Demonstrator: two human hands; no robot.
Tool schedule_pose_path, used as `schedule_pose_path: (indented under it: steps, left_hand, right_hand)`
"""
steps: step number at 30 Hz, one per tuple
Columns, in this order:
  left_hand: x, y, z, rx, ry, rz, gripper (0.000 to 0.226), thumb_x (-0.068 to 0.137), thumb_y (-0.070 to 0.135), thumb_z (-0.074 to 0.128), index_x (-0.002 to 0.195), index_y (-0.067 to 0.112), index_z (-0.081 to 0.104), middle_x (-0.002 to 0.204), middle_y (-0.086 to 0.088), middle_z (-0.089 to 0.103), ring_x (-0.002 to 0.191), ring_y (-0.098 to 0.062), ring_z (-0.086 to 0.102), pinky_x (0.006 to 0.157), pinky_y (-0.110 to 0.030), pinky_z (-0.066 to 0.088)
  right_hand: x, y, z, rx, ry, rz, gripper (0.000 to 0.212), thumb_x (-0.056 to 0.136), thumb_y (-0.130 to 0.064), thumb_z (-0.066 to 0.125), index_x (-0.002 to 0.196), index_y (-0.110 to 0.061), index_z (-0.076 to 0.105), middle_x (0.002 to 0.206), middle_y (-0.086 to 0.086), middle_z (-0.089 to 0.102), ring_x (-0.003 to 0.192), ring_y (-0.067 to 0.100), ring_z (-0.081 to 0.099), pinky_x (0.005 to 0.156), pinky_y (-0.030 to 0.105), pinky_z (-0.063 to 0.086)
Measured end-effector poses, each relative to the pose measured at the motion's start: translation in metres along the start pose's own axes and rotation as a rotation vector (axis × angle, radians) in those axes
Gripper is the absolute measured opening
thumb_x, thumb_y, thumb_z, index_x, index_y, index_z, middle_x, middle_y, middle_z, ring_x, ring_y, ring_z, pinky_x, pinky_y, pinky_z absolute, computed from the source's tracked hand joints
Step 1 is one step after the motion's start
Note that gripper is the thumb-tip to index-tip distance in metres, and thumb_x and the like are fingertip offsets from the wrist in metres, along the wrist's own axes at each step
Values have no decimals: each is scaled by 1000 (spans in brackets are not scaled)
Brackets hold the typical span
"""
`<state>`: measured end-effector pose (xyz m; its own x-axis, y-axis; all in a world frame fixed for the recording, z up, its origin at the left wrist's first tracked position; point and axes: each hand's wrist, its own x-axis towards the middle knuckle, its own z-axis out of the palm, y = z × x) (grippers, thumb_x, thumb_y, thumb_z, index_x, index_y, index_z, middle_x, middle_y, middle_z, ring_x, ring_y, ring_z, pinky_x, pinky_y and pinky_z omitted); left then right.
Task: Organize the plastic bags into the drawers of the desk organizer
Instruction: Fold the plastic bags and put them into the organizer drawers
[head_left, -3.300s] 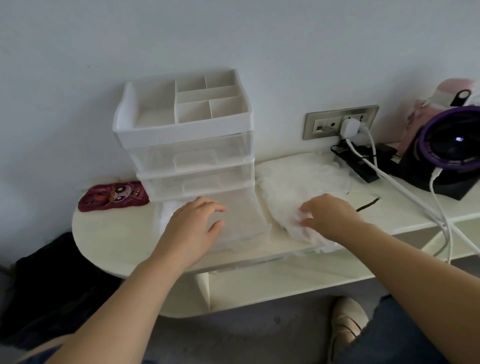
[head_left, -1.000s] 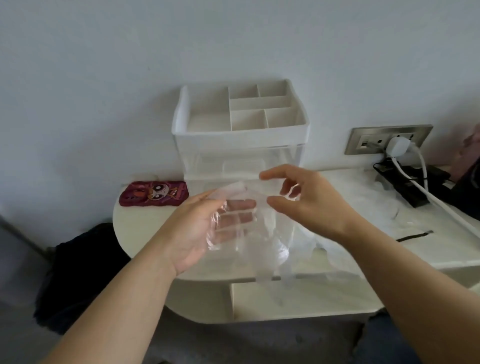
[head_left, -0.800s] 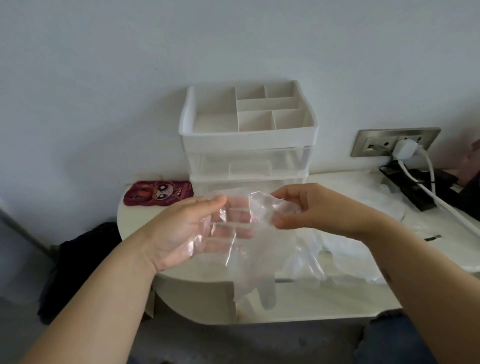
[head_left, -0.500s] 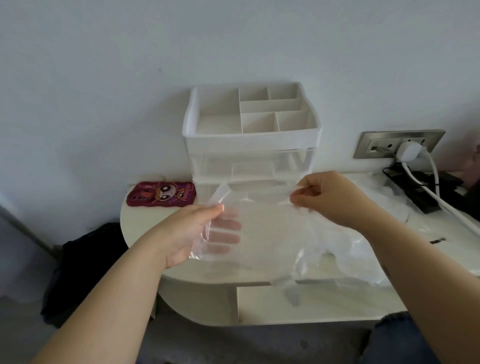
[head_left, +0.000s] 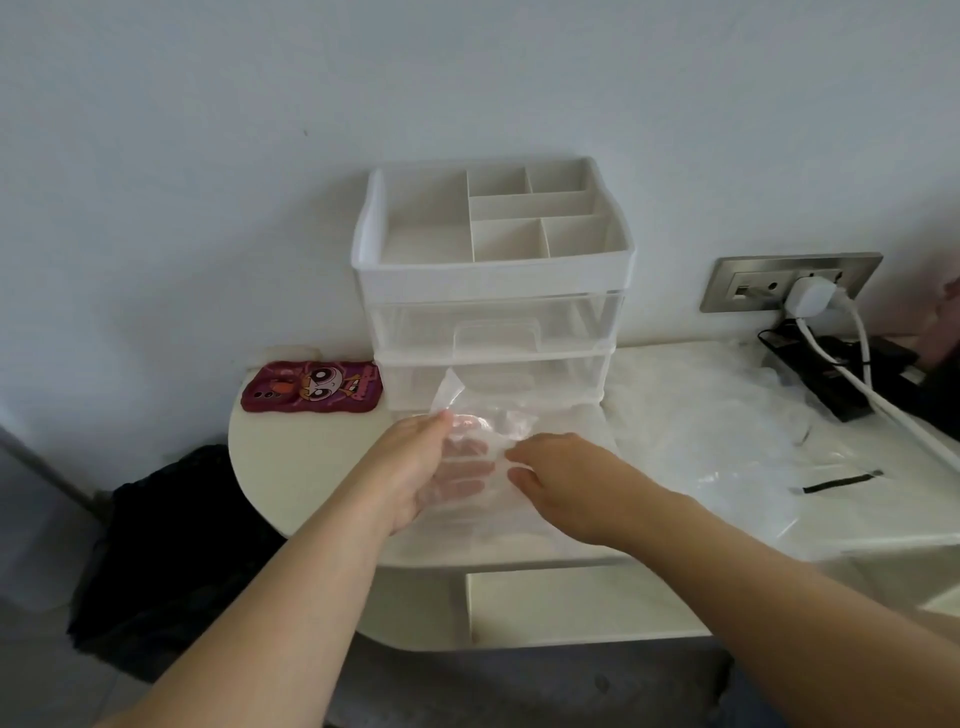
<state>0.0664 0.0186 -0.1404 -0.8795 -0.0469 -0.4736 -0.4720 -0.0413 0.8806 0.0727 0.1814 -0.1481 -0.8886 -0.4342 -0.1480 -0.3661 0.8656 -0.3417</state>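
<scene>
Plastic bag, stretched wide a moment ago, is now bunched between left hand and right hand, both gripping it, drawn closer together.

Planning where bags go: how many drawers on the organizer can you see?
2. Upper drawer just under the tray, closed; lower drawer directly beneath it, closed. The bag held in front may hide another below.
</scene>
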Motion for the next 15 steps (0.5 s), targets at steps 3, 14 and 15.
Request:
schedule_pose_path:
  steps: [3,14,15]
  left_hand:
    - [0,-3,2,50,23,38,22,98,24,47,105,13,65,92,-9,69,79,-22,72,67,-35,59]
    - [-13,2,-5,1116,323,797,21,92,20,56,112,24,61,114,7,53,103,-13,54,85,-29,44]
    - [-9,-2,1,1171,230,749,22,92,18,55,112,24,62,115,7,53,103,-13,55,86,-28,44]
  right_hand:
    - [8,2,4,15,-79,21,39,101,-36,28,116,-12,56,121,4,52,119,26,47,100,39,38]
    - [19,4,7,-95,-131,51,41,99,-43,29,123,-22,55,135,0,46,126,23,41,103,42,32]
    - [19,4,6,-94,-123,40,40,99,-42,30,123,-23,55,133,-1,48,126,23,41,103,41,32]
